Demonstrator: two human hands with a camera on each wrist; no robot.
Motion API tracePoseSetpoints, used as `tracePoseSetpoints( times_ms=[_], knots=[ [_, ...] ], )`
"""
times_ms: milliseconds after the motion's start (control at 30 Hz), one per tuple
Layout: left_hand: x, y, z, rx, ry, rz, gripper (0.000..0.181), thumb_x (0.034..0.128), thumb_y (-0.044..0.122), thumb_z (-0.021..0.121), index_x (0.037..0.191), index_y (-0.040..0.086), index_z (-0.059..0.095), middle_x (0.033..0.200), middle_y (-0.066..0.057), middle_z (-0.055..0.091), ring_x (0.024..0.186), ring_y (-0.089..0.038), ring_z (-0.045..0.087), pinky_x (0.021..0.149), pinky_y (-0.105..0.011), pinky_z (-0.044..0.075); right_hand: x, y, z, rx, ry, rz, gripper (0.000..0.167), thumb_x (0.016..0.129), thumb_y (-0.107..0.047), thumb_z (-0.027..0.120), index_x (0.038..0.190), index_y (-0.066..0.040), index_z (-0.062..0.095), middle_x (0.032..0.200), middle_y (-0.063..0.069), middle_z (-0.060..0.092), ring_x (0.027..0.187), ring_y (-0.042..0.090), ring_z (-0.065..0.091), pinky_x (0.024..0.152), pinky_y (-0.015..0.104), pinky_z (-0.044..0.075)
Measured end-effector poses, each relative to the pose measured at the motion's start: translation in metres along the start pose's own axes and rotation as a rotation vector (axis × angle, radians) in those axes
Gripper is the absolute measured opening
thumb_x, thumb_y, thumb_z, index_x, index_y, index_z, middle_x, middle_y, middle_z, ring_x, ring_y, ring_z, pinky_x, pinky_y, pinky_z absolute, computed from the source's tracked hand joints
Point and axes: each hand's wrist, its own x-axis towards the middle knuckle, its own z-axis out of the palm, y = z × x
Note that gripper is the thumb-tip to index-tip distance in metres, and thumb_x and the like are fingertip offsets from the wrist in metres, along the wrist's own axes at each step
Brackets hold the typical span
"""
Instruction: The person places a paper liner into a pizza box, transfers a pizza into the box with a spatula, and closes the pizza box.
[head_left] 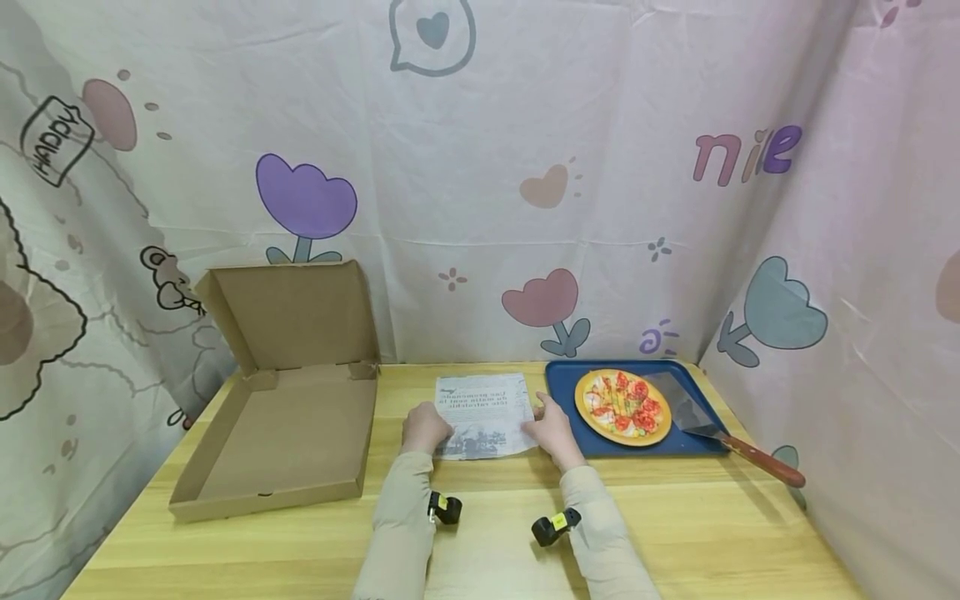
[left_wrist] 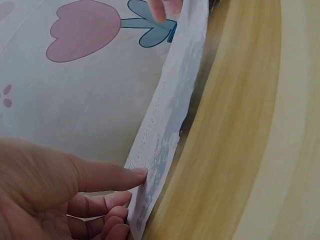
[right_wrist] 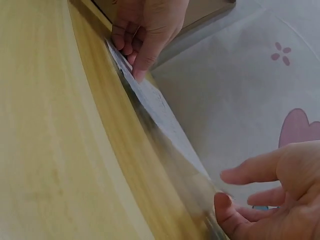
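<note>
"One sheet of paper [head_left: 483, 412] at the middle of the desk [head_left: 487, 550]. What's around it?"

"The open box [head_left: 277, 442] is to its left, and the blue tray [head_left: 561, 389] just beside it on the right. The sheet is printed, and its letters read backwards."

"How about the left hand [head_left: 426, 427]?"

"It pinches the paper near the lower left corner: the thumb presses on the printed side, and the other fingers are curled at the edge."

"And the right hand [head_left: 553, 429]?"

"That one is at the right edge, thumb and forefinger parted with a clear gap between them. The thumb is right by the paper, but I can't tell whether it touches."

"Is the paper flat?"

"Can't say for sure. A dark strip shows under its near edge in both wrist views."

"What's on the tray?"

"A round pizza [head_left: 622, 407], with the metal blade of a spatula [head_left: 712, 429] just to its right. The wooden handle juts out past the near right corner."

"And the box lid?"

"Standing up at the back, in front of the patterned cloth [head_left: 450, 167]."
</note>
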Motion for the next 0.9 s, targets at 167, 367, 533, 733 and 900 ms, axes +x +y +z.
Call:
tracePoseSetpoints(
  times_ms=[167,367,533,733,900],
  knots=[
    [0.001,-0.002,0.001,-0.003,0.002,0.007,0.022,0.0746,0.009,0.078,0.086,-0.006,0.067,0.078,-0.014,0.065,0.066,-0.024,0.057,0.058,-0.033,0.049,0.001,0.005,0.003,0.096,-0.051,0.031,0.071,0.082,0.008,0.060,0.147,0.010,0.031,0.118,0.028,0.064,0.096,0.029,0.068,0.080,0.035,0.056],
    [0.002,-0.005,0.004,-0.008,0.010,0.016,0.020,0.0749,0.011,0.079,0.070,0.001,0.062,0.069,-0.009,0.061,0.063,-0.021,0.054,0.057,-0.031,0.047,0.001,0.005,0.005,0.126,-0.028,0.058,0.061,0.084,0.005,0.061,0.141,0.012,0.039,0.119,0.028,0.063,0.097,0.029,0.066,0.080,0.034,0.056],
    [0.002,-0.007,0.004,-0.024,0.028,0.027,0.021,0.0729,0.010,0.080,0.066,0.002,0.061,0.067,-0.009,0.061,0.062,-0.020,0.052,0.057,-0.031,0.046,0.000,0.005,0.006,0.140,-0.006,0.059,0.042,0.085,0.004,0.061,0.127,0.011,0.056,0.106,0.023,0.068,0.085,0.022,0.067,0.071,0.029,0.056],
    [0.000,-0.010,0.004,-0.081,0.047,0.034,0.016,0.0731,0.007,0.078,0.078,-0.003,0.066,0.078,-0.014,0.066,0.067,-0.022,0.054,0.064,-0.036,0.051,0.001,0.008,0.006,0.143,0.018,0.051,0.034,0.085,0.003,0.060,0.118,0.009,0.062,0.098,0.017,0.067,0.083,0.019,0.063,0.068,0.026,0.052],
    [-0.001,-0.012,0.003,-0.144,0.056,0.025,0.024,0.0746,0.006,0.077,0.090,-0.006,0.063,0.089,-0.019,0.066,0.076,-0.027,0.057,0.072,-0.042,0.053,0.001,0.009,0.006,0.191,0.024,0.051,0.028,0.085,0.005,0.057,0.113,0.008,0.063,0.093,0.015,0.066,0.080,0.019,0.061,0.066,0.024,0.049]
  ],
)
